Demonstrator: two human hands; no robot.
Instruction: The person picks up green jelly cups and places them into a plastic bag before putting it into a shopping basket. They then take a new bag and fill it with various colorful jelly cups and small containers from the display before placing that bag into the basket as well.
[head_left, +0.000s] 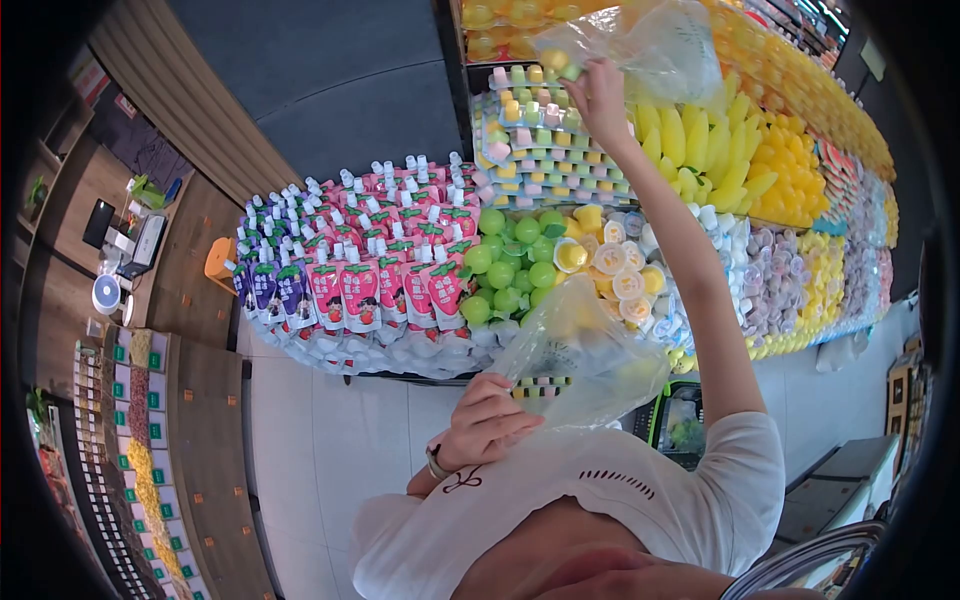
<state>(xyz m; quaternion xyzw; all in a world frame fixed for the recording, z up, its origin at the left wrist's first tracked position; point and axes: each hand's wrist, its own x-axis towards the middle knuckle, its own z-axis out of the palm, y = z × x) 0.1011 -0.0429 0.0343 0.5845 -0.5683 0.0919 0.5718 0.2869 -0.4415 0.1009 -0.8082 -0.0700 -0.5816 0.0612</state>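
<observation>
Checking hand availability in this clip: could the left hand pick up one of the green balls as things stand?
Probably not freely: the left hand grips a clear plastic bag, though the green balls beyond look mostly uncovered.

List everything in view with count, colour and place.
Spouted plastic pouches: many, pink and purple, display left
Round grape-like pieces: many, green, centre
Small cubes: many, pastel, above centre
Banana-shaped pieces: many, yellow, upper right
Small lidded cups: many, yellow, white and purple, right
Thin plastic bags: two, clear, centre and top
Plastic basket: one, black and green, floor
Stool: one, orange, left
Wooden counters: several, brown, left
Shirt: one, white, bottom
Left hand: one, bare, gripping lower bag
Right hand: one, bare, beside upper bag
</observation>
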